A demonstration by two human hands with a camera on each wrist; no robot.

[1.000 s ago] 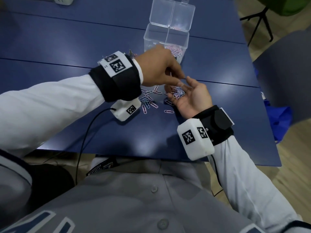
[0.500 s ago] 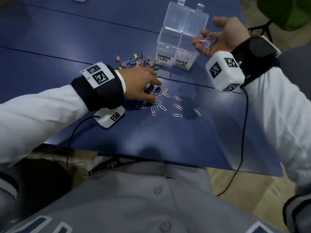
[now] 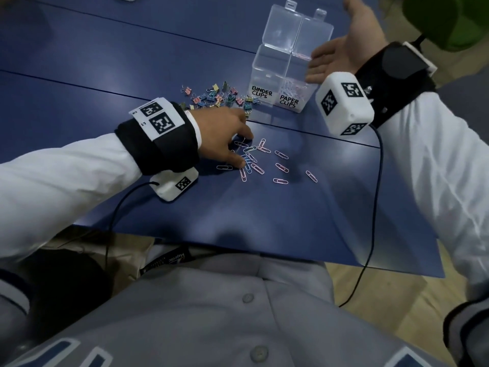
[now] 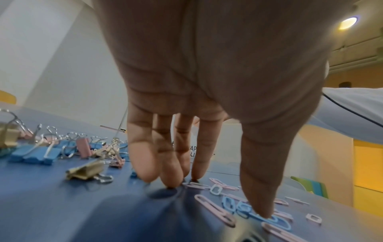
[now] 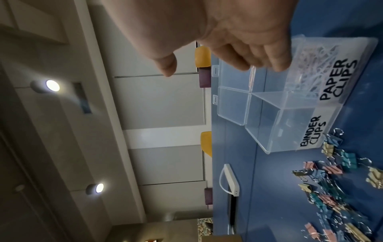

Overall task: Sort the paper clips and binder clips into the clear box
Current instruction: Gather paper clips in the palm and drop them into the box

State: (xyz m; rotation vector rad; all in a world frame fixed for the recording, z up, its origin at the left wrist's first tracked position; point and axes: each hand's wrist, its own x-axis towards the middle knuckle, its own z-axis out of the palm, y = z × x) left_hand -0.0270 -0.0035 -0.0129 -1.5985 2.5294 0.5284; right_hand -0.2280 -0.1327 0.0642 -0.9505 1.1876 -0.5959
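The clear box point(image 3: 267, 64) point(image 5: 267, 117) stands on the blue table with its lids up, labelled BINDER CLIPS on the left and PAPER CLIPS on the right. Paper clips point(image 5: 311, 65) fill part of the right compartment; the left one looks bare. My right hand point(image 3: 341, 54) point(image 5: 238, 49) hangs tilted over the right compartment, palm open and bare. My left hand point(image 3: 225, 133) point(image 4: 207, 163) rests fingertips down on several loose pink and blue paper clips point(image 3: 254, 165) point(image 4: 248, 209). A heap of coloured binder clips point(image 3: 217, 98) point(image 4: 62, 147) point(image 5: 342, 188) lies left of the box.
The table's near edge point(image 3: 264, 255) runs just above my lap. A black cable point(image 3: 370, 234) hangs from the right wrist camera over that edge. A white device with a cord point(image 5: 230, 180) lies further back on the table. A green chair point(image 3: 449, 19) is at top right.
My right hand carried a palmful of paper clips up from the table to the box and has tipped them in; its palm is now bare. My left hand dropped onto the loose paper clips.
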